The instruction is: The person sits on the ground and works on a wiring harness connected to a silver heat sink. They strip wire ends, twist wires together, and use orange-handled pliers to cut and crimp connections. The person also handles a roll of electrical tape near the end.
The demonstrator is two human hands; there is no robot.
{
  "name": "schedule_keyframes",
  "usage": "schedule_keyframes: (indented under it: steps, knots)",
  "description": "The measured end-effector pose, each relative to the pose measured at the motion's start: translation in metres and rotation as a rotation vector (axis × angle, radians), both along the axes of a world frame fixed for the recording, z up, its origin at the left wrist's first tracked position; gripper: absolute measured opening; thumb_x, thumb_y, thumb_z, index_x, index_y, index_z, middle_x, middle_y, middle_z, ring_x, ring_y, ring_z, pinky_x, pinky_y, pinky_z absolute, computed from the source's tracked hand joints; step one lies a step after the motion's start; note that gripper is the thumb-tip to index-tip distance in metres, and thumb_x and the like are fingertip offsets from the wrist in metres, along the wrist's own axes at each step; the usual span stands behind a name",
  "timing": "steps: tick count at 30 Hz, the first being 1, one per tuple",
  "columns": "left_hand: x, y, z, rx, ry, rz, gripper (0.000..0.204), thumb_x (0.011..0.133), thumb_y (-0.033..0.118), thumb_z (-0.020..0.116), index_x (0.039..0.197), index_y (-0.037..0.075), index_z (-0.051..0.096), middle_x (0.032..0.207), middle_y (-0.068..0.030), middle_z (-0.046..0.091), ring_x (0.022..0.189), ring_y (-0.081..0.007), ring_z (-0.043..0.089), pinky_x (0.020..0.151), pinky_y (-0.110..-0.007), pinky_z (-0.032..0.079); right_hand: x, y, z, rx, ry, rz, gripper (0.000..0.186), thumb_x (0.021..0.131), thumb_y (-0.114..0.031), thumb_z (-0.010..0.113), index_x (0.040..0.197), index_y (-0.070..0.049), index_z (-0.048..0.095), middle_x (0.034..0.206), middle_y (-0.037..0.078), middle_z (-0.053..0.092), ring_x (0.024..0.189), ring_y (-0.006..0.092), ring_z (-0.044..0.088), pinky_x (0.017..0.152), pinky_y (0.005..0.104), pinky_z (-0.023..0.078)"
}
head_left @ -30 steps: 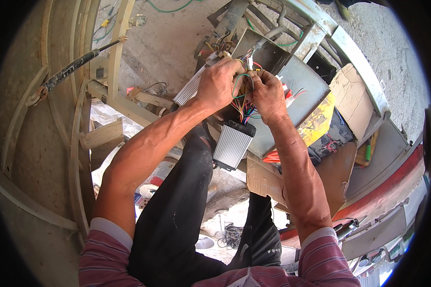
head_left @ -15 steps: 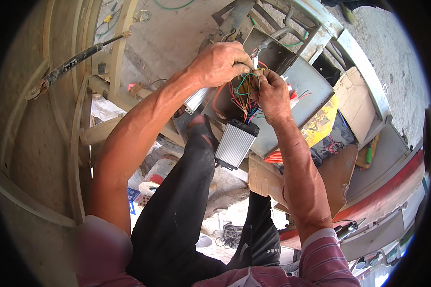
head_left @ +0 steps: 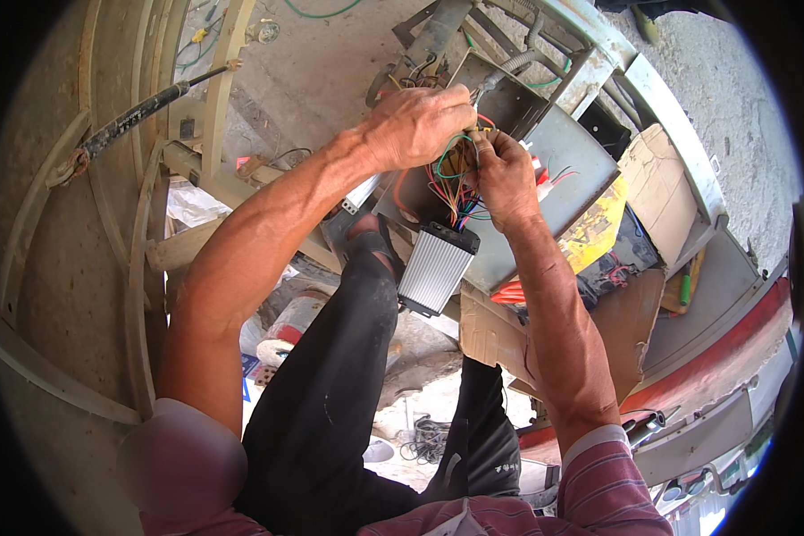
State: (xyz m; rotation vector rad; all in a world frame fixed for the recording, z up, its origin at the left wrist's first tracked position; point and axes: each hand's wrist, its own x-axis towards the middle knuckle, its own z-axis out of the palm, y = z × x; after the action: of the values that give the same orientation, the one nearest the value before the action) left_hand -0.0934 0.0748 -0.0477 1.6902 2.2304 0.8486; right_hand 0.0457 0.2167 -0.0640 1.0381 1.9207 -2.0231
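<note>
My left hand point(head_left: 422, 128) is closed, its fingertips pinching at the wires beside my right hand. My right hand point(head_left: 507, 179) is closed too, thumb and forefinger pressed together on the thin wires. Fingers hide the exact spot they grip. Below them, a bundle of coloured wires point(head_left: 453, 185) runs down to a silver finned controller box point(head_left: 437, 270), which hangs tilted near my knee. A green wire point(head_left: 447, 154) loops out between my hands. Behind lies an open grey metal compartment point(head_left: 515, 96), from which a thicker cable point(head_left: 489, 82) comes.
Part of a second silver finned box point(head_left: 363, 191) shows under my left forearm. At the right are a grey metal panel point(head_left: 581, 154), a yellow-and-black object point(head_left: 598, 228) and cardboard point(head_left: 632, 326). A metal frame bar point(head_left: 590, 36) curves round the back. A black rod point(head_left: 147, 109) stands out at the left.
My left hand has turned and shifted slightly down and right, its fingers now covering the spot where a white connector showed. My right hand stays nearly in place.
</note>
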Motion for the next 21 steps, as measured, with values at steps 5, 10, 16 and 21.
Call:
schedule_keyframes:
  steps: [5,10,16,21]
  knots:
    - [0.01,0.001,-0.002,0.055,0.045,0.062,0.031,0.074,0.003,0.078,0.101,0.006,0.063,0.099,-0.0114,0.059,0.09,-0.0362,0.067,0.074,-0.046,0.054,-0.001,0.001,0.002,-0.018,-0.009,-0.005,0.032,0.109,-0.031,0.063,0.101,-0.001,0.068,0.077,0.001,0.065,0.062,0.0088,0.057,0.058,0.0269,0.049]
    - [0.016,0.005,-0.006,0.148,0.096,0.098,0.027,0.076,0.006,0.074,0.101,0.006,0.064,0.096,-0.0117,0.059,0.084,-0.0367,0.066,0.071,-0.048,0.053,0.004,-0.008,0.004,0.084,0.048,-0.041,0.026,0.109,-0.025,0.064,0.104,0.0,0.065,0.083,0.001,0.065,0.064,0.0074,0.057,0.058,0.0243,0.049]
    - [0.017,0.006,-0.01,0.178,0.13,0.118,0.017,0.082,0.007,0.068,0.099,0.005,0.067,0.093,-0.0124,0.061,0.079,-0.0385,0.066,0.069,-0.049,0.053,0.007,-0.021,-0.007,0.203,0.188,-0.117,0.022,0.108,-0.019,0.067,0.11,0.002,0.063,0.09,0.004,0.067,0.074,0.0082,0.06,0.061,0.0263,0.053]
    - [0.021,0.009,-0.011,0.185,0.115,0.199,0.014,0.083,0.007,0.068,0.097,0.005,0.067,0.091,-0.0121,0.061,0.077,-0.0377,0.067,0.067,-0.048,0.054,0.009,-0.023,-0.011,0.258,0.216,-0.115,0.019,0.107,-0.016,0.068,0.109,0.002,0.065,0.092,0.004,0.068,0.077,0.0086,0.061,0.064,0.0269,0.055]
